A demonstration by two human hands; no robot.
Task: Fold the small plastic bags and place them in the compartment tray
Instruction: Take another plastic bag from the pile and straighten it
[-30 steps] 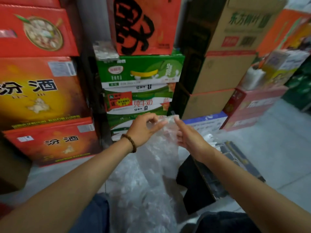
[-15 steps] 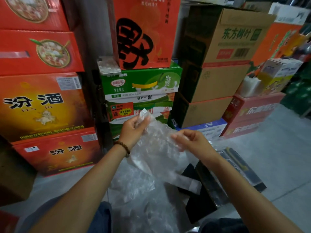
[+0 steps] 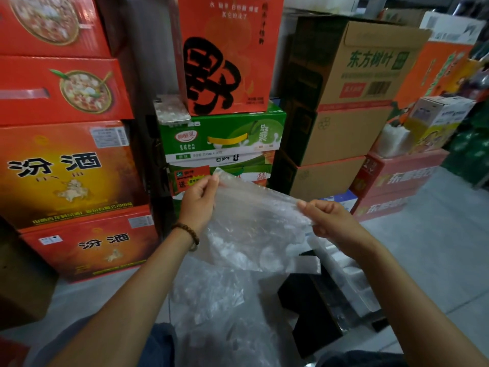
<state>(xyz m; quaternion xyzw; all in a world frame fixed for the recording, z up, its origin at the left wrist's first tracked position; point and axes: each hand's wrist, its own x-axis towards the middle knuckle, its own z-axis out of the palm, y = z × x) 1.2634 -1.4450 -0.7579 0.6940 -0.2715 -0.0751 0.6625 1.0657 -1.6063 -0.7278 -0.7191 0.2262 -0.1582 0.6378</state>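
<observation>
while pinched by left fingers (image 3: 210, 182) and right fingers (image 3: 309, 205), bag (image 3: 251, 226) before cartons (image 3: 225, 139), over tray (image 3: 357, 292)

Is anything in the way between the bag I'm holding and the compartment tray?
Nothing visible. The left hand and right hand pinch the plastic bag by its top corners, and the compartment tray lies on the floor just below and right of it.
</observation>
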